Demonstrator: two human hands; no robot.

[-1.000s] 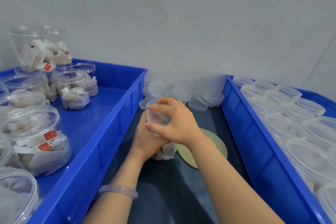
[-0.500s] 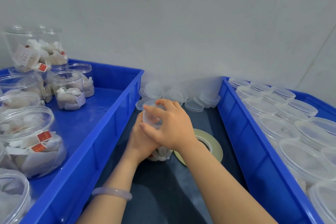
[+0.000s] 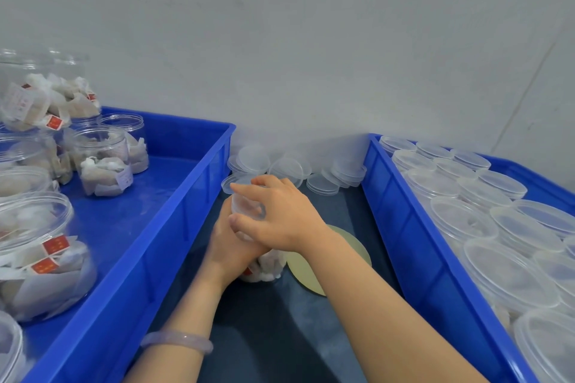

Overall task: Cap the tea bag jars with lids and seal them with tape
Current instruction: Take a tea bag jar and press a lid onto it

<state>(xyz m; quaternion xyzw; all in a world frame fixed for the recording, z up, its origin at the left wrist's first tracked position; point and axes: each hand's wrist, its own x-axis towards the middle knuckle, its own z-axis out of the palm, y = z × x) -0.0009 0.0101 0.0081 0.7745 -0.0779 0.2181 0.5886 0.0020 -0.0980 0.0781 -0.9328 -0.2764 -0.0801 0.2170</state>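
While the left hand [image 3: 230,244] grips the tea bag jar [image 3: 267,269], the right hand [image 3: 280,216] clamps curled fingers on its lid [image 3: 245,203]; a tape roll [image 3: 303,272] lies just beside the jar.

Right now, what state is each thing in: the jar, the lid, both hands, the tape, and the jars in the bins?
jar, upright, filled, gripped by left hand
lid, atop the jar, gripped by right hand
tape roll, lying flat, untouched
left bin jars, filled, near ones uncapped
right bin jars, capped
loose lids, piled, on no jar
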